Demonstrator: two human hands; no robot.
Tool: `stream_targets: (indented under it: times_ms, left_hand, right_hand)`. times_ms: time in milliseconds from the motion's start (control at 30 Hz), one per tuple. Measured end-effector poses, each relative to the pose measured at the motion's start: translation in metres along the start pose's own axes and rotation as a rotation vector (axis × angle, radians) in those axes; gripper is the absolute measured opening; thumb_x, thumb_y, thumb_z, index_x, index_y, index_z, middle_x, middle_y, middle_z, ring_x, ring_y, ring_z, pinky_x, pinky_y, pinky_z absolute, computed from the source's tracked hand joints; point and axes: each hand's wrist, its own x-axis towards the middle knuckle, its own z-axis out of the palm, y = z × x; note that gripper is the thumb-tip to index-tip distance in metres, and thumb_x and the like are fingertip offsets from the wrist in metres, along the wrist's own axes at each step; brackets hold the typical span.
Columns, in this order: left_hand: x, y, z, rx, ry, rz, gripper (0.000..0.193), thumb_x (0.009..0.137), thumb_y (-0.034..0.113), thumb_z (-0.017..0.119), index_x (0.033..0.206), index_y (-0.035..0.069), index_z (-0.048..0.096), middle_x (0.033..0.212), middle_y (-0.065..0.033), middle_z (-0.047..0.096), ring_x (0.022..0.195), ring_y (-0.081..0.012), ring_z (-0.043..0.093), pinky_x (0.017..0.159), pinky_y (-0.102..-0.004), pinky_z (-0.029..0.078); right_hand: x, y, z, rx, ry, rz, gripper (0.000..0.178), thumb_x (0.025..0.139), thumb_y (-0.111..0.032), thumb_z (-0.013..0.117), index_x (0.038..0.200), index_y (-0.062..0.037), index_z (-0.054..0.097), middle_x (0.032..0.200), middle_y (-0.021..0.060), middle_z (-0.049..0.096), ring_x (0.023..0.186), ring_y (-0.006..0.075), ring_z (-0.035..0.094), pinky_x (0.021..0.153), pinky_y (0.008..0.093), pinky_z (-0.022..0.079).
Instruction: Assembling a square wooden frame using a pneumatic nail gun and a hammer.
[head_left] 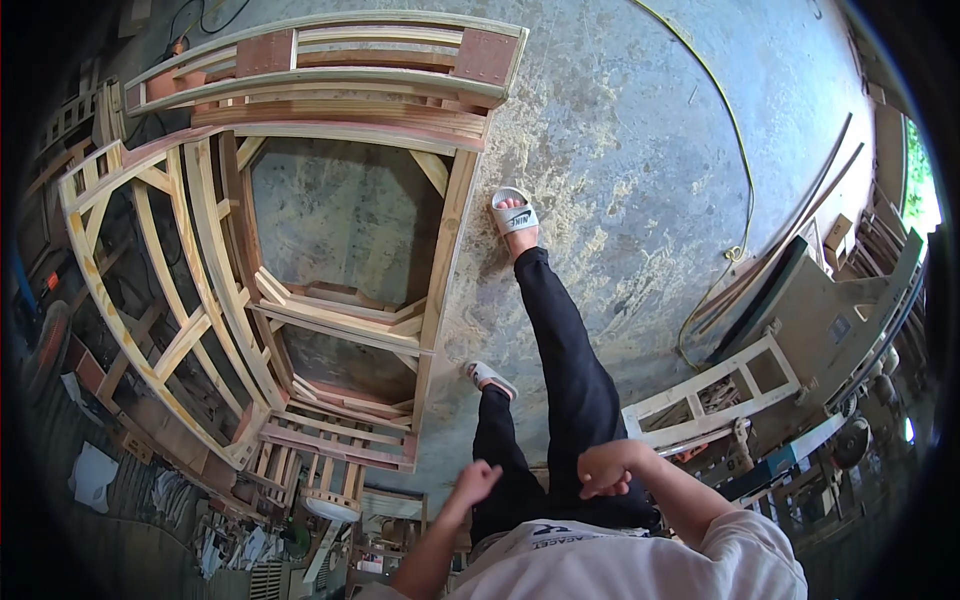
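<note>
- The left hand (477,482), at six o'clock, is curled up narrow like a loose fist by the dark pants (575,365).
- The right hand (607,468), at five o'clock, is curled up narrow too, over the other leg.
- The big wooden frame (340,328) is at ten o'clock on the gray floor (640,180), apart from both hands.
- The left hand is nearer to it.
- A long yellow cord (746,175) lies at two o'clock.

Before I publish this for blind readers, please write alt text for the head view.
Unfinished wooden sofa frame on a sawdust-strewn concrete floor; to its right, a person in slide sandals, left hand and right hand curled, nothing visible in either.
</note>
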Motion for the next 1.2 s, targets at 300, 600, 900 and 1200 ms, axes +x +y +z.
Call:
stream_targets:
  times_ms: [300,600,900,1200]
  left_hand:
    - [0.295,0.216,-0.203,0.284,0.848,0.130,0.103,0.061,0.043,0.086,0.140,0.002,0.034,0.135,-0.0239,0.047,0.125,-0.0384,0.045,0.106,-0.0450,0.037]
    - [0.400,0.260,-0.228,0.282,0.776,-0.003,0.059,0.069,0.030,0.078,0.111,0.004,0.045,0.112,-0.0212,0.063,0.100,-0.0392,0.063,0.086,-0.0490,0.050]
    - [0.392,0.256,-0.227,0.307,0.803,0.071,0.061,0.069,0.032,0.078,0.113,0.002,0.047,0.102,-0.0230,0.066,0.096,-0.0397,0.064,0.086,-0.0477,0.050]
    - [0.400,0.267,-0.225,0.296,0.761,0.054,0.061,0.069,0.033,0.079,0.112,0.002,0.048,0.100,-0.0216,0.067,0.095,-0.0389,0.065,0.085,-0.0474,0.051]
  right_hand:
    - [0.108,-0.063,-0.208,0.277,1.434,-0.601,0.017,0.086,-0.019,0.065,0.088,-0.0022,0.063,0.068,0.0137,0.064,0.063,0.0281,0.065,0.061,0.0371,0.051]
    - [0.108,-0.050,-0.261,0.530,1.434,-0.481,0.021,0.083,-0.023,0.066,0.089,-0.0031,0.063,0.066,0.0137,0.065,0.065,0.0324,0.066,0.063,0.0425,0.052]
    - [0.111,-0.062,-0.263,0.501,1.384,-0.482,0.020,0.086,-0.018,0.065,0.095,-0.0007,0.063,0.067,0.0110,0.064,0.060,0.0215,0.063,0.060,0.0343,0.049]
    - [0.112,-0.064,-0.264,0.420,1.398,-0.516,0.019,0.086,-0.018,0.065,0.094,-0.0003,0.063,0.066,0.0113,0.062,0.059,0.0202,0.062,0.059,0.0341,0.049]
